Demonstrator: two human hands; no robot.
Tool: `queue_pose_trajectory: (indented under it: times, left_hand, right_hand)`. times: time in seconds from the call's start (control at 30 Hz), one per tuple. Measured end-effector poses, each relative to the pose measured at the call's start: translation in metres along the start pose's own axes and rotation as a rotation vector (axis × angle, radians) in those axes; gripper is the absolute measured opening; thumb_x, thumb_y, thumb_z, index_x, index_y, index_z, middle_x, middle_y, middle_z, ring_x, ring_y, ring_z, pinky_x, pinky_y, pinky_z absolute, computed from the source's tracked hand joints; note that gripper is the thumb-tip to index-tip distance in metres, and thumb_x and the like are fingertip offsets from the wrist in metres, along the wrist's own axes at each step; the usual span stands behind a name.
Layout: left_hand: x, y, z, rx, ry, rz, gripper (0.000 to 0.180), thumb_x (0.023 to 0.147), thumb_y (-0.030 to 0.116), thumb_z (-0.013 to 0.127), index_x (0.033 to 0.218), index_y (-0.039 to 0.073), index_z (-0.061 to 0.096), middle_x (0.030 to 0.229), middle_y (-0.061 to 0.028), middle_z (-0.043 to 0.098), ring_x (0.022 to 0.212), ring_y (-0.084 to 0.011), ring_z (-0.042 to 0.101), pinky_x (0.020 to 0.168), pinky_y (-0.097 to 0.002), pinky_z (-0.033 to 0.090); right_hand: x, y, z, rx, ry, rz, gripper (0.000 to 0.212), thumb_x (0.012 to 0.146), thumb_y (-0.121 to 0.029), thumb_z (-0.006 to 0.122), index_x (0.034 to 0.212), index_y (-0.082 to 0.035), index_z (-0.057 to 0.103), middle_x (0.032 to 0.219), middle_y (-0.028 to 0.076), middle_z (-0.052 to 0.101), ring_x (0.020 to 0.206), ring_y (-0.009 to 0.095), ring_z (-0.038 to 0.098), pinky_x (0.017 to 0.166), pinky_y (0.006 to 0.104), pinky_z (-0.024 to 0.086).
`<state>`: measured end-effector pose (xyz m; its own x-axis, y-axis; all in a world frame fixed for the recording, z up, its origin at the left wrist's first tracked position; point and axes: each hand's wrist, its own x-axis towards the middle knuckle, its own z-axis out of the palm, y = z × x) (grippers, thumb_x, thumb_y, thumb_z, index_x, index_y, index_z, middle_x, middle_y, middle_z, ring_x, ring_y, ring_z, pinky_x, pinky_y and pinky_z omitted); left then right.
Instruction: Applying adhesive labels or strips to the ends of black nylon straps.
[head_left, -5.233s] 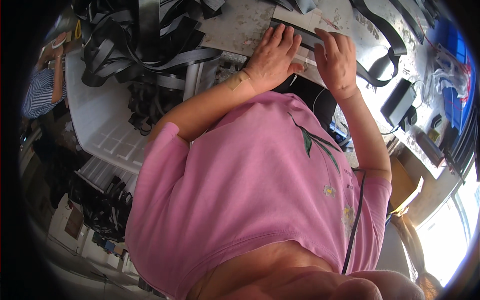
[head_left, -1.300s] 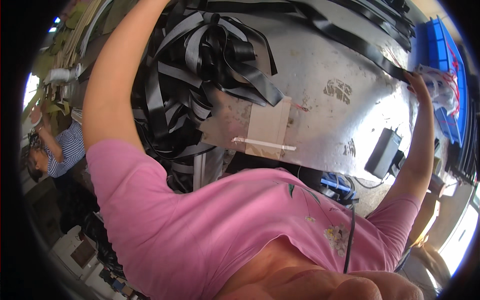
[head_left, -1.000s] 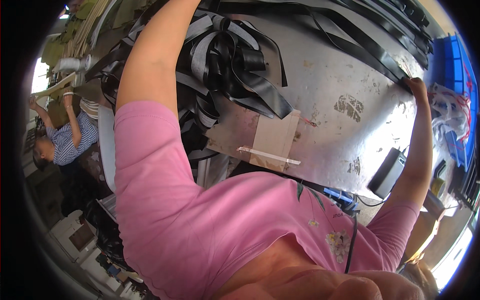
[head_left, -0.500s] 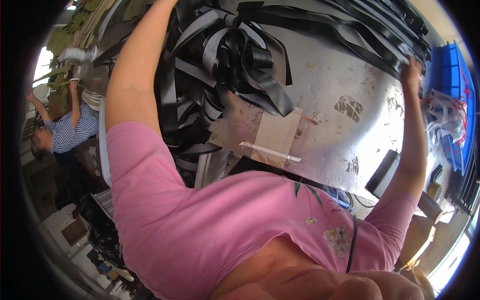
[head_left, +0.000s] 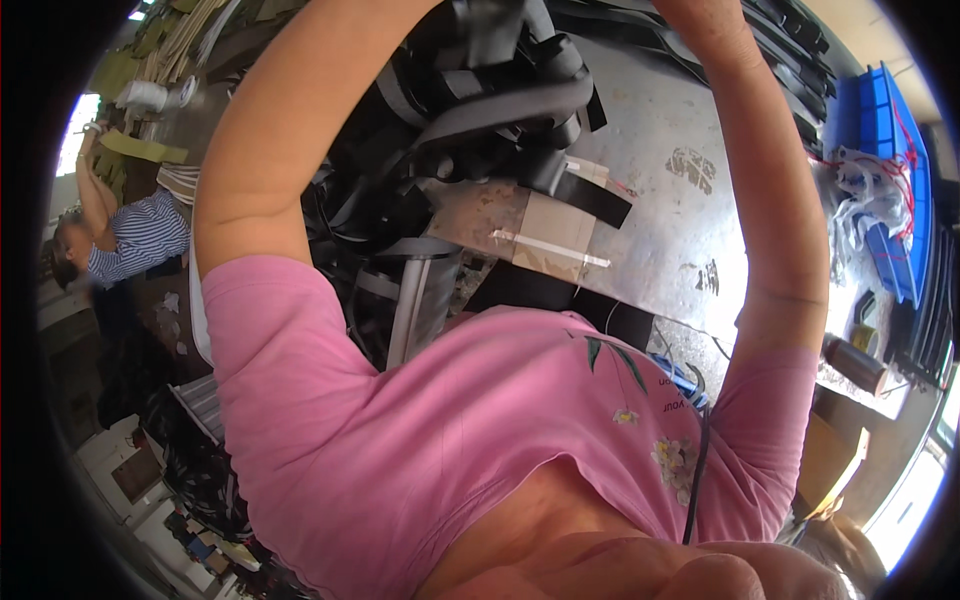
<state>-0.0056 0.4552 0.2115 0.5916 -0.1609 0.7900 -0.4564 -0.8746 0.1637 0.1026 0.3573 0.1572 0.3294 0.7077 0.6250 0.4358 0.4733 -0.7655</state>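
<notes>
My left forearm (head_left: pixel 290 130) reaches up over a tangled heap of black and grey flat strips (head_left: pixel 510 100), and its hand lies beyond the top edge. At the top right of centre, the back of my right hand (head_left: pixel 705 25) shows, while its fingers are cut off by the frame edge. It is over long black strips (head_left: pixel 640 40) laid along the far side of the metal table. One strip end (head_left: pixel 595 200) from the heap hangs across a cardboard piece (head_left: pixel 560 225) with white tape on it.
At the right stands a blue plastic crate (head_left: pixel 880 130) with white plastic bags (head_left: pixel 865 190) against it. A brown cylinder (head_left: pixel 855 365) lies below. The metal tabletop (head_left: pixel 670 240) has dark smudges. At the far left, a person in a striped shirt (head_left: pixel 145 235) handles olive cloth (head_left: pixel 145 148).
My right hand has moved left and farther away from the strip ends at the right. My left arm has swung rightward. The heap of strips has shifted and its loops lie differently.
</notes>
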Motion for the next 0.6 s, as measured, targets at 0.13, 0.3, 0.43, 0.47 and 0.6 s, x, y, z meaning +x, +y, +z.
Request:
queue_pose_trajectory:
  times: [0.13, 0.3, 0.43, 0.47, 0.6]
  left_hand:
    - [-0.059, -0.004, -0.012, -0.710, -0.065, -0.592, 0.077, 0.086, 0.058, 0.048, 0.141, 0.008, 0.025, 0.131, -0.0105, 0.036, 0.117, -0.0194, 0.041, 0.099, -0.0312, 0.031]
    - [-0.137, 0.009, 0.016, -0.043, -0.502, -0.512, 0.055, 0.075, 0.034, 0.069, 0.120, 0.006, 0.053, 0.118, -0.0174, 0.055, 0.110, -0.0360, 0.051, 0.093, -0.0390, 0.042]
    - [-0.203, 0.000, -0.015, 0.353, -0.934, -0.525, 0.067, 0.070, 0.039, 0.071, 0.123, 0.004, 0.050, 0.120, -0.0160, 0.055, 0.111, -0.0312, 0.051, 0.094, -0.0393, 0.038]
    - [-0.224, -0.009, -0.030, 0.423, -0.849, -0.457, 0.055, 0.070, 0.035, 0.069, 0.115, 0.006, 0.054, 0.105, -0.0114, 0.061, 0.104, -0.0262, 0.056, 0.087, -0.0383, 0.038]
    - [-0.262, -0.046, -0.089, 0.781, -0.878, -0.716, 0.048, 0.072, 0.037, 0.067, 0.107, 0.006, 0.054, 0.105, -0.0105, 0.063, 0.099, -0.0276, 0.059, 0.081, -0.0433, 0.044]
  right_hand:
    - [-0.022, -0.005, -0.004, -0.071, 0.182, -0.088, 0.021, 0.093, -0.011, 0.044, 0.106, -0.003, 0.058, 0.098, 0.003, 0.059, 0.091, 0.010, 0.052, 0.080, 0.0220, 0.042]
    - [-0.048, 0.012, -0.055, 0.167, 0.637, -0.043, 0.024, 0.092, -0.017, 0.046, 0.103, 0.000, 0.059, 0.089, 0.004, 0.059, 0.082, 0.014, 0.053, 0.072, 0.0243, 0.043]
    - [-0.068, 0.015, -0.132, 0.126, 0.964, 0.042, 0.032, 0.089, -0.025, 0.051, 0.102, 0.003, 0.058, 0.078, 0.010, 0.062, 0.068, 0.020, 0.058, 0.062, 0.0322, 0.047]
    - [-0.077, 0.009, -0.135, 0.188, 0.927, 0.123, 0.028, 0.087, -0.016, 0.050, 0.106, 0.004, 0.054, 0.085, 0.015, 0.061, 0.075, 0.028, 0.061, 0.069, 0.0379, 0.050]
    - [-0.140, 0.050, -0.198, 0.017, 1.125, 0.153, 0.026, 0.082, -0.004, 0.041, 0.103, 0.011, 0.047, 0.077, 0.025, 0.059, 0.059, 0.038, 0.061, 0.060, 0.0462, 0.055]
